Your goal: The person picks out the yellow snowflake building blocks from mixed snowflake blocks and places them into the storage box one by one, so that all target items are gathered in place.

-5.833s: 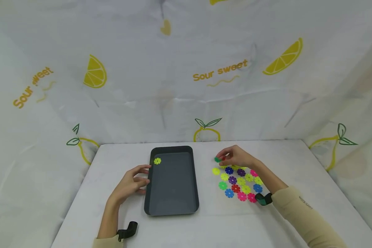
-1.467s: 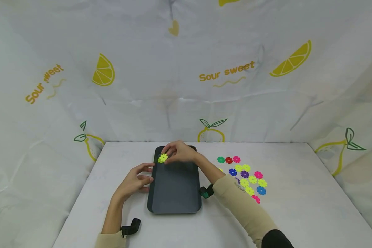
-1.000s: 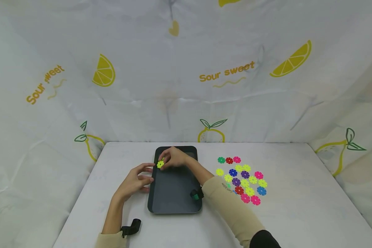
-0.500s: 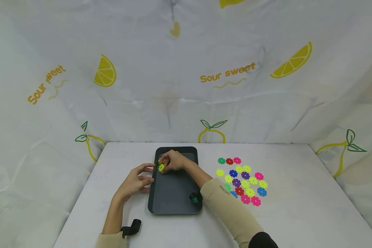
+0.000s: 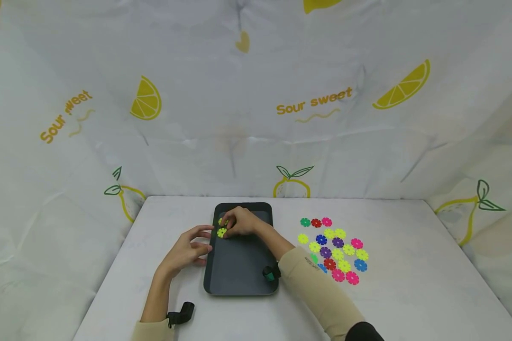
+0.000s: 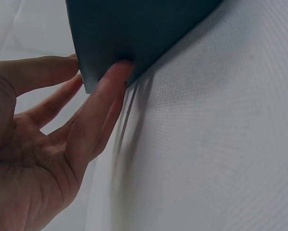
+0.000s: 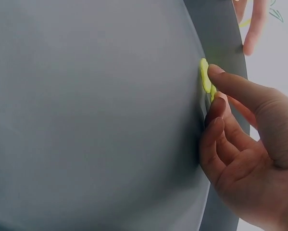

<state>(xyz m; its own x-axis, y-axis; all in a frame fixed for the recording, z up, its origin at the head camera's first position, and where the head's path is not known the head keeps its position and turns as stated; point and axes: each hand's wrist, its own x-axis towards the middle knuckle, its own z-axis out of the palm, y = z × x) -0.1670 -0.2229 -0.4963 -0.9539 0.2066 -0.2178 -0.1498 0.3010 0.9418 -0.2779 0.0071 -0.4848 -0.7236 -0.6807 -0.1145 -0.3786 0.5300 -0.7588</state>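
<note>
A dark grey tray (image 5: 241, 265) lies on the table. My right hand (image 5: 242, 221) reaches over its far left part, thumb and finger pinching a yellow snowflake building disc (image 5: 222, 232) low over the tray floor. In the right wrist view that disc (image 7: 205, 77) appears nearly edge-on at the thumb tip, close to the tray wall. Just beyond it is another yellow snowflake disc (image 5: 220, 221), partly hidden by the fingers. My left hand (image 5: 184, 248) has its fingers spread and fingertips touching the tray's left side; the left wrist view shows them against the outer wall (image 6: 129, 33).
Right of the tray, several snowflake discs lie loosely spread in yellow, pink, purple, red, green and blue, among them a pink disc (image 5: 352, 277). The right sleeve (image 5: 320, 293) covers part of this group. A white printed cloth (image 5: 222, 94) stands behind the table.
My right hand has gone from the loose discs to the tray, bringing a yellow disc down just nearer than the first one. It has hardly moved since half a second ago. My left hand stays put.
</note>
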